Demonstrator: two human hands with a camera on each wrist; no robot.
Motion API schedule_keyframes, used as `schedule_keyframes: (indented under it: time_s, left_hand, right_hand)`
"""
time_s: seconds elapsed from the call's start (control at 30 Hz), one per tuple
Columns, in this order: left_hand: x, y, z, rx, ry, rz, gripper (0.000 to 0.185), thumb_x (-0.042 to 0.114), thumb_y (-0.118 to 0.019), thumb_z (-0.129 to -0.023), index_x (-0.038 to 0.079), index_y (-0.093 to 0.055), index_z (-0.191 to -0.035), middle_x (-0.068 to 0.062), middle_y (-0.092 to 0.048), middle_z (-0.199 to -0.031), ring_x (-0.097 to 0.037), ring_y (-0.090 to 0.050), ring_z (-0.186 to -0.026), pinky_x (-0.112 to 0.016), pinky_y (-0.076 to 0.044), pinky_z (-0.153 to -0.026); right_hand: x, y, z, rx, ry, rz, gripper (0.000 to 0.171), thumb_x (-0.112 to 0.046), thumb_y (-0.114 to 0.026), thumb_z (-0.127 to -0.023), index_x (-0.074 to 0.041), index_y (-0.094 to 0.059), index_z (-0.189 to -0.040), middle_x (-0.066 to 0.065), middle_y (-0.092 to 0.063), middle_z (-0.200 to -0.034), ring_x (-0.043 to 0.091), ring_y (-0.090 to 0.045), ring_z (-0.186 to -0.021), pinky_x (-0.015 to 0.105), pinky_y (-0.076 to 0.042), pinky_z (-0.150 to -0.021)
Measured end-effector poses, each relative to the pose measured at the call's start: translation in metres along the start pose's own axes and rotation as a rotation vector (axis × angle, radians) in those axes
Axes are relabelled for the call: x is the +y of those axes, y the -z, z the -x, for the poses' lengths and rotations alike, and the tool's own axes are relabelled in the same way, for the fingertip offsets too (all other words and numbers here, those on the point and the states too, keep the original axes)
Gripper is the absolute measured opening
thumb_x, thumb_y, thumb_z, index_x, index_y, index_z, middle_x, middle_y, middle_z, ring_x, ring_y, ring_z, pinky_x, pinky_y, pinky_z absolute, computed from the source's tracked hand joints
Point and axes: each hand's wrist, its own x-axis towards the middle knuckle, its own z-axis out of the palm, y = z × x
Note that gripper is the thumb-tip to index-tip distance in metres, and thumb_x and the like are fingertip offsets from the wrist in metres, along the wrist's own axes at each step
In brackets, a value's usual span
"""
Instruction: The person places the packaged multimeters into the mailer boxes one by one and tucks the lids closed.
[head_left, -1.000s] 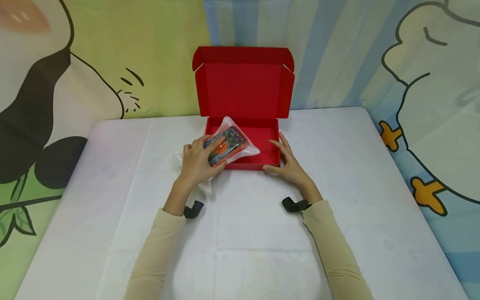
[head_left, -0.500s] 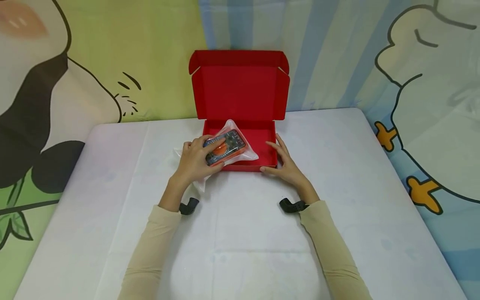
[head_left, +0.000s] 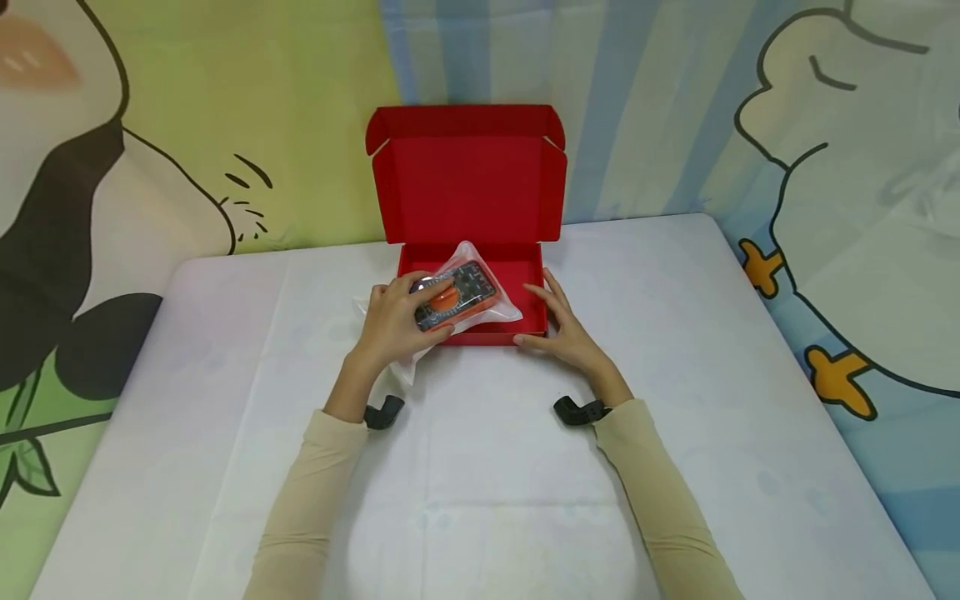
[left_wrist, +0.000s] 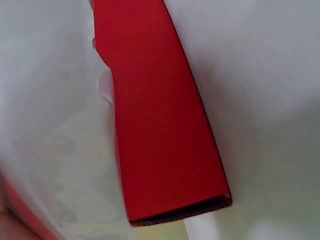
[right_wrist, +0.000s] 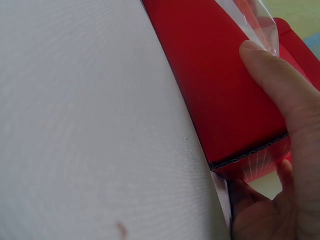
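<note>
The left hand (head_left: 393,321) is gripping a clear plastic bag (head_left: 480,296) with an orange and black device (head_left: 456,297) sealed inside, fingers curled over the top of the device and thumb underneath, and is holding it tilted across the front left corner of the red box (head_left: 525,287), half over the box's tray and half hanging out toward the desk (head_left: 480,467). The right hand (head_left: 564,329) is lying against the front right corner of the box with its fingers straight and spread, thumb pressing on the front wall, as the right wrist view is showing. The box is sitting at the far middle of the desk with its lid (head_left: 467,183) standing upright behind the tray. The main risk is lying in the bag itself: the slack film beyond the device is trailing over the front wall of the box and may be catching there, so the device could be ending up propped on the rim instead of flat inside the tray. The plastic is also looking slippery, and a grip through loose film could be letting the device slide within the bag and tip out toward the desk in front of the box. The light cardboard could be shifting away if the right hand is easing off its corner. From the left wrist view, which is mostly blurred film and red wall, I cannot tell whether the bag is already touching the floor of the box.
</note>
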Motion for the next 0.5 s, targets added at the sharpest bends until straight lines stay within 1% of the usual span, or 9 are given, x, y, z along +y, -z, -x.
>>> schedule_keyframes:
  time_s: [0.13, 0.37, 0.5]
  left_hand:
    - [0.001, -0.001, -0.002, -0.006, -0.014, 0.006, 0.068, 0.043, -0.076, -0.079, 0.023, -0.055, -0.14, -0.016, -0.047, -0.139, -0.03, -0.045, -0.122, -0.046, -0.034, -0.09]
    - [0.001, -0.001, -0.008, -0.049, -0.042, 0.01, 0.068, 0.044, -0.076, -0.08, 0.025, -0.054, -0.141, -0.015, -0.047, -0.139, -0.029, -0.045, -0.122, -0.047, -0.034, -0.093]
    - [0.0, 0.0, -0.011, -0.081, -0.049, 0.032, 0.069, 0.044, -0.076, -0.079, 0.025, -0.053, -0.142, -0.014, -0.047, -0.139, -0.029, -0.045, -0.123, -0.046, -0.033, -0.093]
  right_hand:
    - [-0.006, 0.0, 0.0, -0.014, -0.021, -0.001, 0.082, -0.012, -0.078, -0.081, -0.015, -0.034, -0.151, -0.006, 0.004, -0.164, 0.023, -0.002, -0.15, 0.051, -0.029, -0.114]
    - [-0.039, 0.001, 0.01, -0.023, -0.034, 0.004, 0.08, -0.008, -0.075, -0.082, -0.006, -0.033, -0.15, 0.008, 0.003, -0.164, 0.029, -0.002, -0.15, 0.051, -0.03, -0.113]
    - [-0.041, 0.001, 0.012, -0.021, -0.032, 0.007, 0.079, -0.008, -0.075, -0.083, -0.005, -0.033, -0.15, 0.008, 0.004, -0.164, 0.028, -0.001, -0.15, 0.051, -0.028, -0.114]
